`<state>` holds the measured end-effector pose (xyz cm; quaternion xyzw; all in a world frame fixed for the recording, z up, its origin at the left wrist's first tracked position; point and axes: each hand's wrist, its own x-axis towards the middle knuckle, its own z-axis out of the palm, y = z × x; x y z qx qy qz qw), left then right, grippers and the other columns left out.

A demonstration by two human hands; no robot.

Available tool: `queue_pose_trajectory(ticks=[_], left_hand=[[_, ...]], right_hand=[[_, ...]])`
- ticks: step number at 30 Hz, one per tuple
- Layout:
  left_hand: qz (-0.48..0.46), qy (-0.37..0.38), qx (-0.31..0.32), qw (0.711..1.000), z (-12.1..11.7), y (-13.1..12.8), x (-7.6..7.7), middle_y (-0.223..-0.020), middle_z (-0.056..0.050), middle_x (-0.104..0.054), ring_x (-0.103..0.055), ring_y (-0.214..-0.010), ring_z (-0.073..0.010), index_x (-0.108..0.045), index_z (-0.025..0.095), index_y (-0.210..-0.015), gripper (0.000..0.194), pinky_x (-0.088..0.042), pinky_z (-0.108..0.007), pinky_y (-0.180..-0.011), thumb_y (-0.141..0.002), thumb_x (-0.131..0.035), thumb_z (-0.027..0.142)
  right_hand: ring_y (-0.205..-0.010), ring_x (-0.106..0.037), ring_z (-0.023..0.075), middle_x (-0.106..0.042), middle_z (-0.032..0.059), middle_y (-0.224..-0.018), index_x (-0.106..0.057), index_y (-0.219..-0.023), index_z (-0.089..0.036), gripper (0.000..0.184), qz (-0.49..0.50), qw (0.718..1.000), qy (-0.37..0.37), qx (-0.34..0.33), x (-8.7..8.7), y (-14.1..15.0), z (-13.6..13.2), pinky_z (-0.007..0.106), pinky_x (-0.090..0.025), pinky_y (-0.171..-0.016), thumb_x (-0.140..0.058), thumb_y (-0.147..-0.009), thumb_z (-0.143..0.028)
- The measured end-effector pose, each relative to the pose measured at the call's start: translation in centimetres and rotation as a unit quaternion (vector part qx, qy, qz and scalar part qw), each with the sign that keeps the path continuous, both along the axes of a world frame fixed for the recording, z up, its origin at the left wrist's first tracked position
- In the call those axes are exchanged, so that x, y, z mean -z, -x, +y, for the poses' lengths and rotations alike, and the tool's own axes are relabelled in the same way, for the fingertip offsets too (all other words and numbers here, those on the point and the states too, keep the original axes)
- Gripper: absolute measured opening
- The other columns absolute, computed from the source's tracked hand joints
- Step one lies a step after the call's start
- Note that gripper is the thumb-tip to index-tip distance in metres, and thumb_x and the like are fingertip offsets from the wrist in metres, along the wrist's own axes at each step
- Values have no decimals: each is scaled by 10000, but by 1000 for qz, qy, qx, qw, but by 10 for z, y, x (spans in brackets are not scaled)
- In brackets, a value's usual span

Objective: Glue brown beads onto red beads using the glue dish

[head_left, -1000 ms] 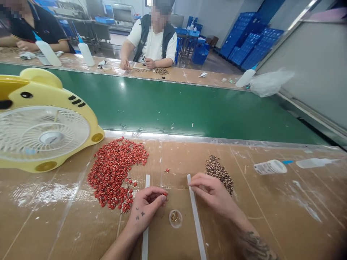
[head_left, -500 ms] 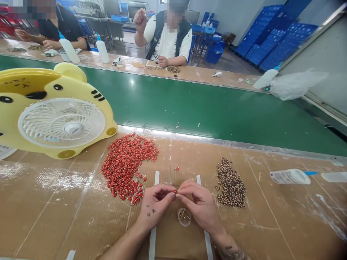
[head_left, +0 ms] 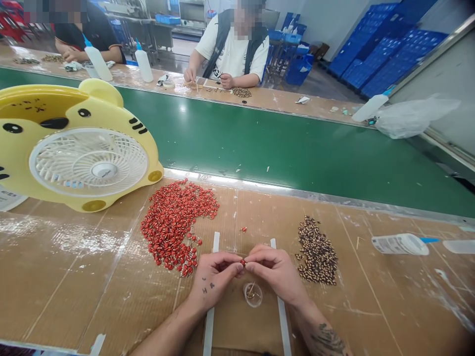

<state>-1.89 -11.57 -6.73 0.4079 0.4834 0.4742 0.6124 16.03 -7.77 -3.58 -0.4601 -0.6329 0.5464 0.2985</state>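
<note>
My left hand (head_left: 218,277) and my right hand (head_left: 276,272) meet fingertip to fingertip above the cardboard-covered table. A small red piece (head_left: 243,262) is pinched between the thumbs and forefingers of both, mostly hidden by them. Just below my fingers stands a small clear cup (head_left: 253,295) with a thin stick and some bits in it. To the left lies a heap of small red pieces (head_left: 168,222) with metallic glints. On the right is a pile of dark brown and gold beads (head_left: 317,252). One loose red piece (head_left: 243,229) lies beyond my hands.
A yellow animal-faced fan (head_left: 89,148) stands at left. Beyond the table runs a green belt (head_left: 237,138). White glue bottles (head_left: 401,244) lie at right. Across the belt sit two people (head_left: 237,54), with upright bottles (head_left: 144,64) beside them. White tape strips (head_left: 284,321) flank the cup.
My hands stay together on the small red piece, with only slight finger movement. The view has shifted slightly. Across the belt, a person's raised hand has come down to the table.
</note>
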Motion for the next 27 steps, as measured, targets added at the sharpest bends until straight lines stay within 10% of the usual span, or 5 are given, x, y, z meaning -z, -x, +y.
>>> queue_pose_trajectory(ticks=[19, 24, 27], left_hand=[[32, -27, 18, 999, -3, 3, 7, -735, -44, -736, -679, -666, -159, -713, 163, -979, 195, -529, -238, -647, -831, -683, 287], [-5, 14, -5, 1000, 8, -1, 1, -868, -44, -733, -692, -761, -165, -484, 187, -1341, 578, -557, -276, -731, -803, -688, 238], [145, -38, -26, 988, 9, 19, -6, -977, -65, -703, -676, -746, -157, -536, 199, -1292, 474, -553, -269, -689, -829, -634, 231]], right_hand=[[-661, -632, 154, -690, 42, -719, -764, -741, -164, 164, -3, 999, 31, -31, 2, 9, 5, 245, -497, -609, -699, -811, -297], [-694, -652, 178, -711, 52, -752, -740, -762, -162, 190, 1, 999, -16, 49, 13, 5, 14, 276, -502, -644, -676, -827, -329], [-695, -628, 187, -707, 57, -786, -741, -792, -177, 195, -74, 987, -88, 111, 21, 0, 23, 292, -477, -625, -657, -844, -345]])
